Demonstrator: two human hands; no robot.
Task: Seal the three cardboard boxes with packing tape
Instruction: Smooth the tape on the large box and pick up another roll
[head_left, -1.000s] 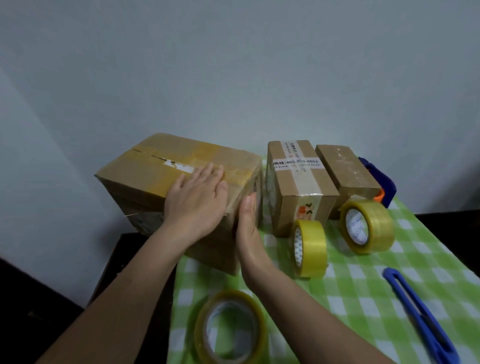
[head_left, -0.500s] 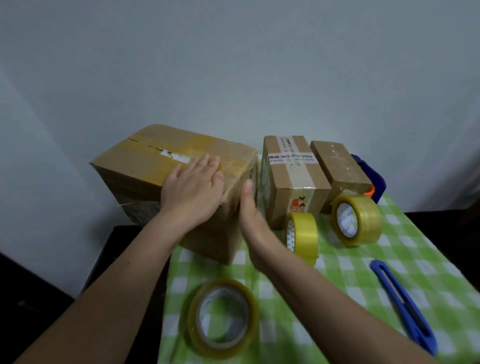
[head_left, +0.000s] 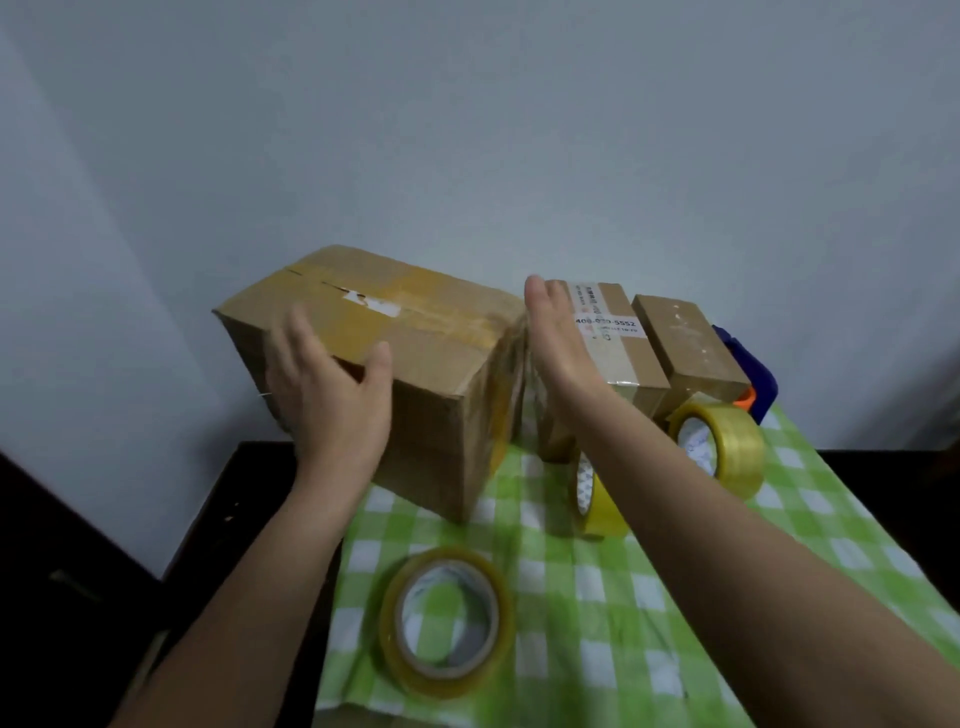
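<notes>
Both hands open, left hand (head_left: 332, 400) and right hand (head_left: 553, 343) flank the large tape-striped brown cardboard box (head_left: 415, 374); press evenly from both sides.

The big box (head_left: 415, 364) is matt brown cardboard — glossy yellowed tape across its top. The tape rolls (head_left: 447, 621) look shiny plastic; the tablecloth (head_left: 597, 597) — checked cloth.

Dim, flat indoor light; grey wall (head_left: 519, 130) darker toward upper corners. Soft shadow left of large box (head_left: 395, 364) on wall. Motion blur on left hand (head_left: 327, 395) and right hand (head_left: 558, 348), box edge beside right hand smeared. Wide-angle bend at frame edges. Floor left of table near black. No glare.
</notes>
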